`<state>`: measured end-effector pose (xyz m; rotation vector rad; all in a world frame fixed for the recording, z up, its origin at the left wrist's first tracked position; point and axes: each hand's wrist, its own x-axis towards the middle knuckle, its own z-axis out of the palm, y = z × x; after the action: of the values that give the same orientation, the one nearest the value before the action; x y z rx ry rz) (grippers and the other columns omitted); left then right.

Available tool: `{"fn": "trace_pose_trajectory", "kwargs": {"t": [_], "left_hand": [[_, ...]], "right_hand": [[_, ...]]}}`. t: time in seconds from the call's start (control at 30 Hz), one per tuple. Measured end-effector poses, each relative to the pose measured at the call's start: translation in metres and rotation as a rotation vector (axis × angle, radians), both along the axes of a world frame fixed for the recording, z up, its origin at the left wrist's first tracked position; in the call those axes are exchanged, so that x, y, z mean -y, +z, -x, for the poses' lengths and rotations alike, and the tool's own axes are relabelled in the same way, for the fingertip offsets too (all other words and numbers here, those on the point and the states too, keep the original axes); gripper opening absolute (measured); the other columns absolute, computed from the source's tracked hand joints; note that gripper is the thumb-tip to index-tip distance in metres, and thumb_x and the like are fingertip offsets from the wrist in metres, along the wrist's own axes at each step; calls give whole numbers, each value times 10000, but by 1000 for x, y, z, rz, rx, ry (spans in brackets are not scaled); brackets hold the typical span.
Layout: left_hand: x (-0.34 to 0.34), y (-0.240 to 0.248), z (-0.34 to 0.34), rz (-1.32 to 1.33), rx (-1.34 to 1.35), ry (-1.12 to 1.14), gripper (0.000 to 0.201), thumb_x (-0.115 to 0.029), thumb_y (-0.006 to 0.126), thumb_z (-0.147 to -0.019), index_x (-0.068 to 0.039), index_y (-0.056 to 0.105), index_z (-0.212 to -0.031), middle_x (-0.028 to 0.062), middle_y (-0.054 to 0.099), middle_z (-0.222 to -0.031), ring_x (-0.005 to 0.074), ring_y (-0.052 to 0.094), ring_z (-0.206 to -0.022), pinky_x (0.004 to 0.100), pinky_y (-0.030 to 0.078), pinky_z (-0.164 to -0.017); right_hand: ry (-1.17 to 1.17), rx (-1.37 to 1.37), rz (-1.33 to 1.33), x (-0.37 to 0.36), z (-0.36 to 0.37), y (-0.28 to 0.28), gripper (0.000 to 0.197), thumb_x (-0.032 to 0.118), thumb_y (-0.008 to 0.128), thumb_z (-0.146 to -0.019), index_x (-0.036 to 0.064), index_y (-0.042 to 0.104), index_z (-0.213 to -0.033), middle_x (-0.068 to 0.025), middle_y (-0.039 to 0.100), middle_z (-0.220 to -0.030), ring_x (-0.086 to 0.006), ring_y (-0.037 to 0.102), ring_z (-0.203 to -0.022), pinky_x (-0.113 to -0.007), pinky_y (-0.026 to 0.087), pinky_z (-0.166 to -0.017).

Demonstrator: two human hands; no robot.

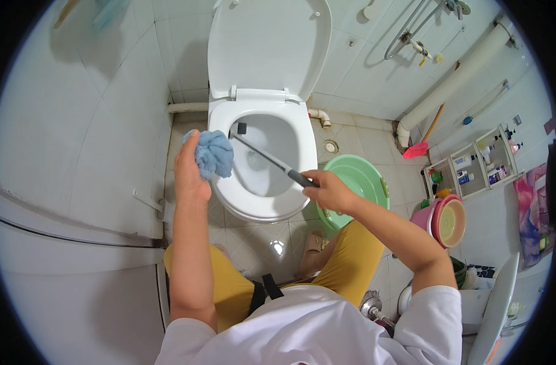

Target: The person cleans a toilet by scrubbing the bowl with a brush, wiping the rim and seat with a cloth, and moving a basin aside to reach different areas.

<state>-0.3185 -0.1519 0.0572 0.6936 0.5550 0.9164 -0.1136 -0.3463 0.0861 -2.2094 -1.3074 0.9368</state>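
My right hand (332, 191) is closed around the dark grip of a toilet brush (269, 159) with a thin grey handle. The brush slants down to the left into the toilet bowl (272, 134), its dark and white head against the bowl's inner left wall near the rim. My left hand (191, 170) holds a crumpled blue cloth (213, 156) above the left side of the white toilet seat (241, 204). Whether the cloth touches the seat I cannot tell. Behind the bowl the white lid (269, 42) stands raised.
A green basin (355, 176) stands on the tiled floor right of the toilet. Further right are stacked pink and red buckets (451, 222), a white rack (472, 159) with several bottles, and a pink broom (416, 149) by a white pipe (451, 82). A tiled wall (77, 134) rises at the left.
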Motion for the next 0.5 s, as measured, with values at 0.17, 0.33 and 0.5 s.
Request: {"fn": "trace_pose_trajectory", "kwargs": {"t": [0.17, 0.33, 0.5], "left_hand": [[-21, -23, -10, 31, -34, 164, 310, -276, 601, -888, -5, 610, -1037, 27, 626, -916, 74, 562, -709, 210, 414, -589], [-26, -9, -12, 6, -43, 304, 282, -223, 588, -866, 29, 624, -988, 41, 628, -887, 58, 452, -581, 191, 322, -490], [-26, -15, -5, -26, -4, 197, 304, -189, 594, -844, 59, 610, -1019, 137, 646, -1054, 78, 512, -633, 215, 401, -546]], "right_hand": [[-65, -99, 103, 13, -4, 3, 389, 110, 571, -755, 70, 587, -1141, -186, 625, -755, -374, 602, -705, -459, 483, -654], [482, 487, 127, 47, -3, 38, 521, 89, 569, -723, 136, 560, -1242, -168, 612, -706, -367, 609, -693, -470, 476, -641], [604, 437, 214, 51, -15, 93, 524, 71, 556, -716, 141, 571, -1235, -161, 616, -713, -366, 612, -700, -472, 473, -637]]}}
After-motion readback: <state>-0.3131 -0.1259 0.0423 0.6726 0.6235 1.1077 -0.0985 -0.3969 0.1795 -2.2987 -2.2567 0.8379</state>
